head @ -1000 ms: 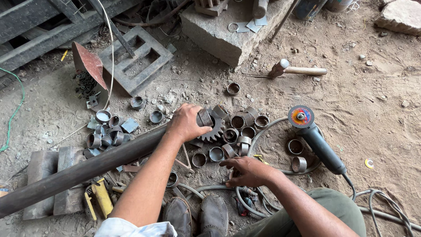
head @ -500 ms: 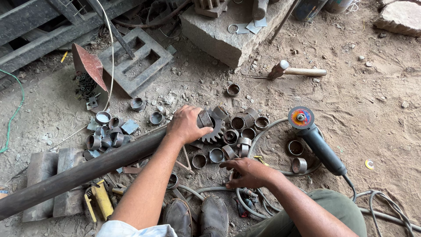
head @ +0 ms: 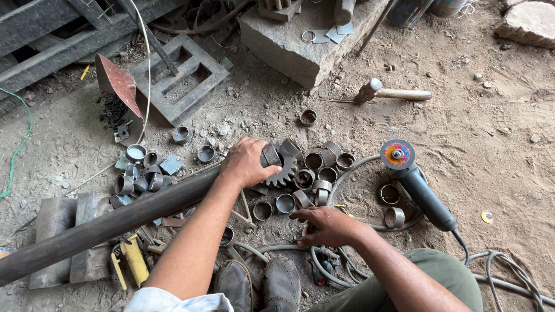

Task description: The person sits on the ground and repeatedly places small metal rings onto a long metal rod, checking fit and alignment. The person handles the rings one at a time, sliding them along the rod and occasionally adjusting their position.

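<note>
My left hand [head: 247,163] grips the far end of a long dark steel pipe [head: 110,222] that runs from the lower left toward the middle of the dirt floor. The pipe's end rests against a rusty toothed gear [head: 283,171]. My right hand [head: 327,224] is lower down, fingers curled on the ground near short cut pipe rings [head: 317,173] and a grey cable [head: 324,263]; whether it holds anything is hidden. More rings [head: 139,176] lie in a heap left of the pipe.
An angle grinder [head: 415,184] with a coloured disc lies to the right, its cable looping by my knee. A hammer [head: 390,92] lies farther off, beside a stone block [head: 300,49]. A metal frame [head: 176,78] and a rusty scoop [head: 118,84] sit upper left. My shoes [head: 263,286] are below.
</note>
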### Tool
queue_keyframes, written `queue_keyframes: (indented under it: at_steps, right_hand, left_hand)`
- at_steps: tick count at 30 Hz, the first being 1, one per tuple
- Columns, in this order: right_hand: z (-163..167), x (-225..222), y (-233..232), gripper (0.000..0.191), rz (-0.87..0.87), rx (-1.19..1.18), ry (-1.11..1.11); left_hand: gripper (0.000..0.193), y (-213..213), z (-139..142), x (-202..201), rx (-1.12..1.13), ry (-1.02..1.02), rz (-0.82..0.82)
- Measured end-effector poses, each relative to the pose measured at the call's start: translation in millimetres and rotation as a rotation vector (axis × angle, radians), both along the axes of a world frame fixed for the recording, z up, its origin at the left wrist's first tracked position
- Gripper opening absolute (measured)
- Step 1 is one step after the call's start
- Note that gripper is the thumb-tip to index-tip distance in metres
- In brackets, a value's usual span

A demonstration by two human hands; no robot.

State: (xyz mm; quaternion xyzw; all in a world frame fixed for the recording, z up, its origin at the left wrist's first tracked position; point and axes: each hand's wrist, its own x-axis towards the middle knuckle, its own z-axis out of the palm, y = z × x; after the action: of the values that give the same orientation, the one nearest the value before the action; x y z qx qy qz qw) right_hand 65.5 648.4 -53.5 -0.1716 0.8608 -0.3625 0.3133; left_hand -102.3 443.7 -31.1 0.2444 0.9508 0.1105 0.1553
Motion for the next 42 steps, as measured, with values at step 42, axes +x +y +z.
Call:
queue_keyframes:
  at_steps: [42]
  right_hand:
    - [1.7, -5.0, 5.7, 0.079, -0.009, 0.04, -0.036]
  left_hand:
    - [0.082, 4.0, -22.4, -2.2, 0.068, 0.15, -0.018]
